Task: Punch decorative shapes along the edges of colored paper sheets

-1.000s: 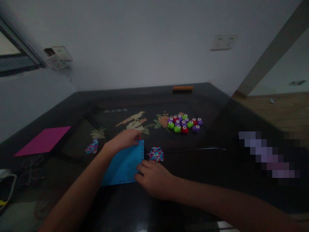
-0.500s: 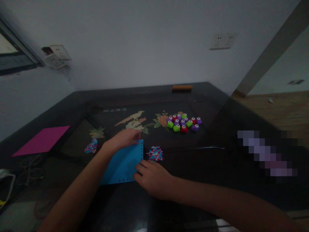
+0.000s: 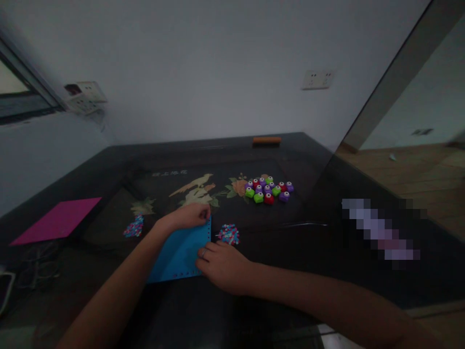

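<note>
A blue sheet of paper (image 3: pixel 178 249) lies on the dark table, with rows of small dark marks or holes along its right and bottom edges. My left hand (image 3: pixel 194 214) is at the sheet's far right corner, its fingers curled in a pinch; whatever lies between them is hidden. Lower down the same right edge, my right hand (image 3: pixel 223 265) grips the paper near its close corner, fingers bent over it and a ring on one finger. Just beyond the right hand is a heap of tiny pink, white and blue confetti pieces (image 3: pixel 228 234).
Another confetti heap (image 3: pixel 134 226) lies left of the sheet. Several red, green and purple craft punches (image 3: pixel 269 190) cluster at the right back. A pink sheet (image 3: pixel 58 220) rests at the far left, an orange-brown bar (image 3: pixel 267 140) by the wall, and a blurred-out object (image 3: pixel 379 230) at right.
The camera view has shifted a little, so everything sits slightly further left. Both hands stay at the blue sheet's right edge, with the left hand's fingers a little more curled.
</note>
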A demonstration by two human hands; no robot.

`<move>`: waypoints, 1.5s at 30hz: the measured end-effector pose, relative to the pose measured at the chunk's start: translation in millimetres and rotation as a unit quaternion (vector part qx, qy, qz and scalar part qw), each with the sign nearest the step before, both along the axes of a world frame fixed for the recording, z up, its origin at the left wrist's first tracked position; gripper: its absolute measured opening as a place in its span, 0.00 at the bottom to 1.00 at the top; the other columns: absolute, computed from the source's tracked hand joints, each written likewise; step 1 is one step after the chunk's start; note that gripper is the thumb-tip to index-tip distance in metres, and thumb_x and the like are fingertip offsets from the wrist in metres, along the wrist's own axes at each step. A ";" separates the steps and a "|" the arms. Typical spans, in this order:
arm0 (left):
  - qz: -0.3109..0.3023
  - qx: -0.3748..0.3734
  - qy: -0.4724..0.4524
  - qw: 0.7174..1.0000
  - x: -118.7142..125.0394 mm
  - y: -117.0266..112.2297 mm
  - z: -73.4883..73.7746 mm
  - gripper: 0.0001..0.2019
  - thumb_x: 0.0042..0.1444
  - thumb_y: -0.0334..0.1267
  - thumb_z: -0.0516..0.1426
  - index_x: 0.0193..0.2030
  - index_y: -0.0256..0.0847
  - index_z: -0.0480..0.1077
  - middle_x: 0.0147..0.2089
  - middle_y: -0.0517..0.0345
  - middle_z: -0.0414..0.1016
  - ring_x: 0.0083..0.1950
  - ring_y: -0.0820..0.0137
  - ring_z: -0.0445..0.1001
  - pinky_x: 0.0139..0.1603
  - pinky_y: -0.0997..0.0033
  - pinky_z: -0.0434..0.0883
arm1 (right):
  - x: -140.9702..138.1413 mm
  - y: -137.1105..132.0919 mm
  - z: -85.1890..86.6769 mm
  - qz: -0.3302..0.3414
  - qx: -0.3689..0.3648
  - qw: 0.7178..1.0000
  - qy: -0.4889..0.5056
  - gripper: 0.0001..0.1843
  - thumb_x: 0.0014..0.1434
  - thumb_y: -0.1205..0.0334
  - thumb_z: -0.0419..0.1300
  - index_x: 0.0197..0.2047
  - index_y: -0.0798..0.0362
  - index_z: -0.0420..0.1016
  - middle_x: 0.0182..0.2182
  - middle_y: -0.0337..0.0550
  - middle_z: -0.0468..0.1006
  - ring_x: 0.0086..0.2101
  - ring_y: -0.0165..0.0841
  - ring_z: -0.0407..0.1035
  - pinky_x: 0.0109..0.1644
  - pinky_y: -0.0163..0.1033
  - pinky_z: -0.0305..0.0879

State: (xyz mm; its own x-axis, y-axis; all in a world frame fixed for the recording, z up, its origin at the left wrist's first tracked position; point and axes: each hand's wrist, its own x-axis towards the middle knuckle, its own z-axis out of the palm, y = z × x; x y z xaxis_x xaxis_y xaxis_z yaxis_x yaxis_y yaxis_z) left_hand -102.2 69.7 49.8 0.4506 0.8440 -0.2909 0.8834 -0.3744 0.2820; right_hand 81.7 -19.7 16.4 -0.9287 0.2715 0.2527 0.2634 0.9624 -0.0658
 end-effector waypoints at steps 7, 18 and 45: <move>0.010 0.034 -0.018 0.999 4.1 -8.3 -2.5 0.05 0.52 0.34 0.51 0.33 0.41 0.67 0.29 0.57 0.73 0.31 0.68 0.70 0.32 0.71 0.64 | 1.9 1.1 6.2 0.003 0.003 1.000 -0.011 0.05 0.62 0.66 0.55 0.41 0.56 0.69 0.41 0.44 0.74 0.40 0.36 0.66 0.40 0.41 0.66; 0.037 0.055 -0.054 0.996 3.6 -27.4 7.0 0.06 0.56 0.36 0.50 0.35 0.41 0.68 0.33 0.54 0.76 0.35 0.66 0.74 0.36 0.69 0.68 | 31.4 -0.6 27.0 0.036 -0.035 0.999 -0.011 0.14 0.62 0.56 0.56 0.46 0.57 0.71 0.48 0.49 0.74 0.44 0.36 0.69 0.44 0.39 0.67; -0.041 0.282 -0.082 0.955 168.2 90.7 -43.5 0.34 0.55 0.61 0.52 0.63 0.45 0.59 0.65 0.48 0.60 0.63 0.54 0.61 0.62 0.54 0.60 | 190.1 204.7 -18.4 -0.271 -0.111 0.955 0.042 0.58 0.41 0.36 0.66 0.69 0.50 0.49 0.66 0.55 0.52 0.64 0.50 0.49 0.64 0.55 0.49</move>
State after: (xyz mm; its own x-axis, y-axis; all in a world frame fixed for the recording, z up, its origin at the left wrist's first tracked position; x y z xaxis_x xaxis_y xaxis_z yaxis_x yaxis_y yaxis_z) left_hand 66.0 160.4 6.3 0.5224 0.8057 0.2792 0.8060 -0.5734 0.1470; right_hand 271.9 185.0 -2.0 -0.6161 0.7617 0.2007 0.7031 0.6466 -0.2957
